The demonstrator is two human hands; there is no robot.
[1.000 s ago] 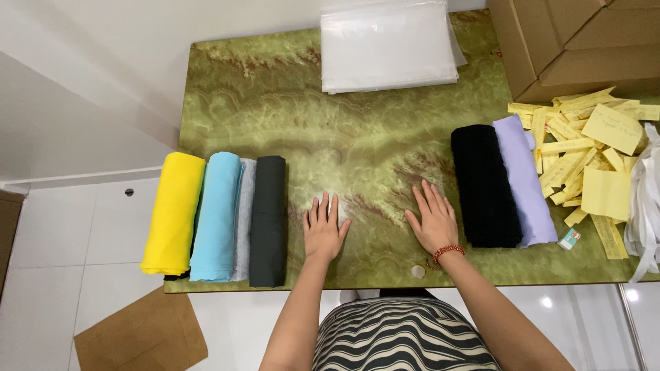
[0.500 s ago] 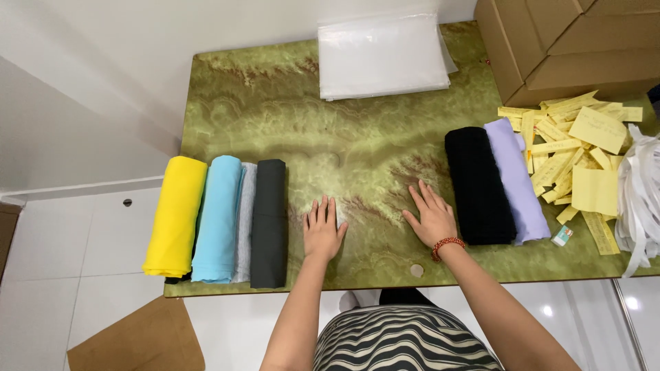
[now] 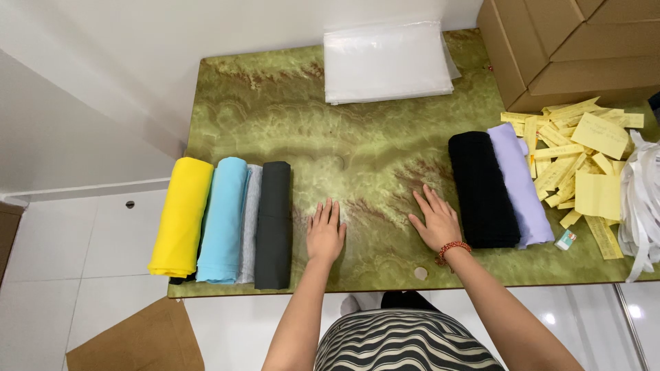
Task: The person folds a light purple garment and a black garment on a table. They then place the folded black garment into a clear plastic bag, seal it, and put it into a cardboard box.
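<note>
Both my hands lie flat, palms down, on the green marbled table (image 3: 357, 144). My left hand (image 3: 326, 231) rests just right of a dark grey rolled cloth (image 3: 274, 223), holding nothing. My right hand (image 3: 435, 220), with a red bead bracelet at the wrist, lies just left of a black rolled cloth (image 3: 481, 189). A lilac rolled cloth (image 3: 520, 182) sits against the black one. At the left, a yellow roll (image 3: 181, 214), a light blue roll (image 3: 225, 218) and a pale grey roll (image 3: 250, 223) lie side by side.
A stack of clear plastic bags (image 3: 385, 62) lies at the table's far edge. Cardboard boxes (image 3: 564, 48) stand at the back right. Several yellow paper slips (image 3: 584, 161) and white strips (image 3: 639, 199) cover the right end. Brown cardboard (image 3: 130, 340) lies on the white tiled floor.
My hands stay flat in about the same place; only the camera view has shifted slightly.
</note>
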